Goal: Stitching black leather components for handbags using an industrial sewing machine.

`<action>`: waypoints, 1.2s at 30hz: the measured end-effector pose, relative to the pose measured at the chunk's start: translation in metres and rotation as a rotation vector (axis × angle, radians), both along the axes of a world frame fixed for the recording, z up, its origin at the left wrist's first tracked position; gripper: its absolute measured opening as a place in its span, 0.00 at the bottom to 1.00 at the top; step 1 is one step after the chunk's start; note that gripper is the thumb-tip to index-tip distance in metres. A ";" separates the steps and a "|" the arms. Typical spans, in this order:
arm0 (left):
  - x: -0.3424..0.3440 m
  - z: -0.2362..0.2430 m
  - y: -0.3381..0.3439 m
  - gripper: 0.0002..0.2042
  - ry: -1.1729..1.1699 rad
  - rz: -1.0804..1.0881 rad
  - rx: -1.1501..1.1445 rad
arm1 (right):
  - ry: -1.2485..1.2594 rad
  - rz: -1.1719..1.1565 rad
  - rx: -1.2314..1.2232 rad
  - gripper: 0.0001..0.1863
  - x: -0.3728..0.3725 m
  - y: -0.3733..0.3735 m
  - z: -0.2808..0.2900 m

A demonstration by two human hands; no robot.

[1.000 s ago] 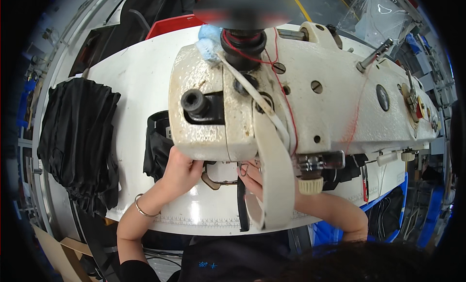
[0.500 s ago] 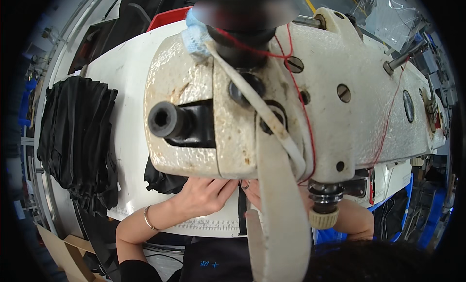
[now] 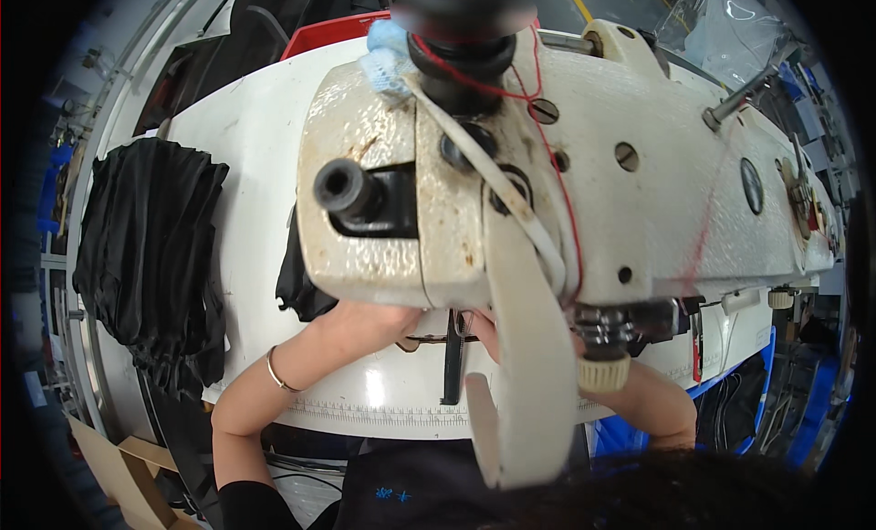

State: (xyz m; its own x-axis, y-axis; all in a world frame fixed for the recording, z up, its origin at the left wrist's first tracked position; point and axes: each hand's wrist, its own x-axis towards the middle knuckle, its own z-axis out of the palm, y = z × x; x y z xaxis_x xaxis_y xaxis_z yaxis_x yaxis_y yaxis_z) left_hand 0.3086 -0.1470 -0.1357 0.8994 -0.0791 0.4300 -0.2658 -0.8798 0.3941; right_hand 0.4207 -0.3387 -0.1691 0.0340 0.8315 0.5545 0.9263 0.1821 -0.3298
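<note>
White table (image 3: 246, 156) bore a sewing machine (image 3: 584, 192); left hand (image 3: 365, 320) and right hand (image 3: 484, 327) pressed soft, limp black fabric (image 3: 306, 288) flat beneath, finger positions hidden.

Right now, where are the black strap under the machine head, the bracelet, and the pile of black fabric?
black strap (image 3: 453, 366), head view, mid-length of the strip lying on the table.
bracelet (image 3: 278, 373), head view, the band across the left wrist.
pile of black fabric (image 3: 151, 256), head view, middle of the folded stack.
</note>
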 end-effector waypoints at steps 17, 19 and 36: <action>-0.113 0.021 -0.095 0.07 -0.194 0.120 0.537 | -0.253 0.082 0.092 0.14 -0.056 -0.050 0.041; -0.111 0.015 -0.093 0.07 -0.311 0.106 0.507 | -0.195 0.076 0.156 0.14 -0.055 -0.048 0.042; -0.069 0.067 0.017 0.09 -0.105 0.507 -0.159 | -0.295 0.185 -0.086 0.12 -0.051 -0.059 0.038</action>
